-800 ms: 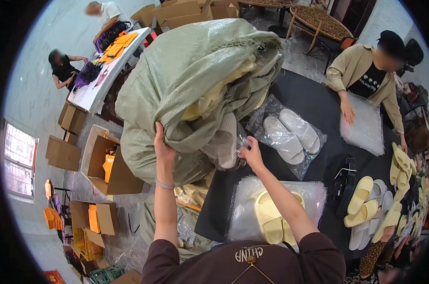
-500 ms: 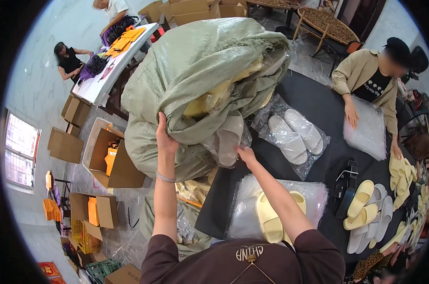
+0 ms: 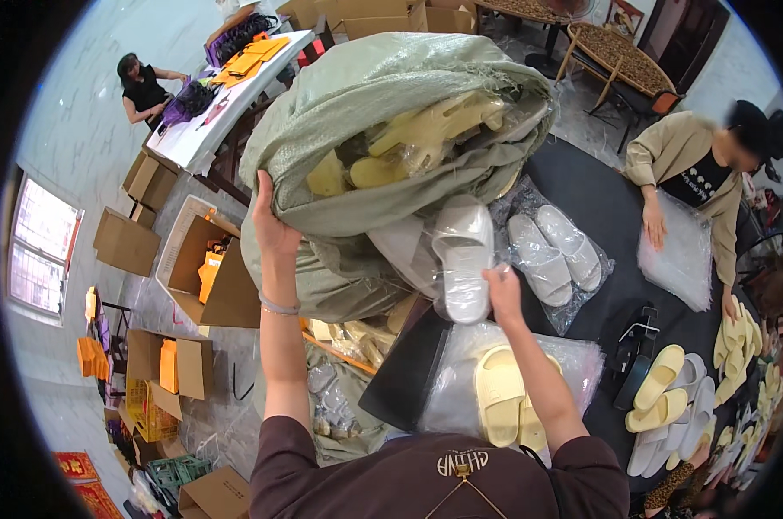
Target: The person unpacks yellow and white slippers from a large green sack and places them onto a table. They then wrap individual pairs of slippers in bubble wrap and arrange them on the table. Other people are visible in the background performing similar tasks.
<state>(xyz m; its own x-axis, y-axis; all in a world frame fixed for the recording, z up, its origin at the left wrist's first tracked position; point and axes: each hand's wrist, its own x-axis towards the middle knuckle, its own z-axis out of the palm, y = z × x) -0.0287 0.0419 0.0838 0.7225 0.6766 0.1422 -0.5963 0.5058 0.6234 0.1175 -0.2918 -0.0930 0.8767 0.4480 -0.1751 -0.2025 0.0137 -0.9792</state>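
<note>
My left hand (image 3: 273,227) grips the edge of a big pale green woven sack (image 3: 357,112), holding its mouth up and open. Yellow slippers in clear bags (image 3: 413,138) show inside it. My right hand (image 3: 501,290) holds a bagged pair of white slippers (image 3: 462,259) at the sack's opening, half out over the black table (image 3: 616,225). Below my right arm lies a clear bag with yellow slippers (image 3: 502,402) on the table.
Another bagged white pair (image 3: 551,251) lies on the table. A person in a tan jacket (image 3: 685,160) presses on plastic bags (image 3: 681,259) at the right. Loose yellow and white slippers (image 3: 668,389) lie at the right edge. Open cardboard boxes (image 3: 197,268) stand on the floor to the left.
My right hand has pulled a bagged white pair of slippers out of the sack's mouth. My left hand has lifted the sack's edge higher.
</note>
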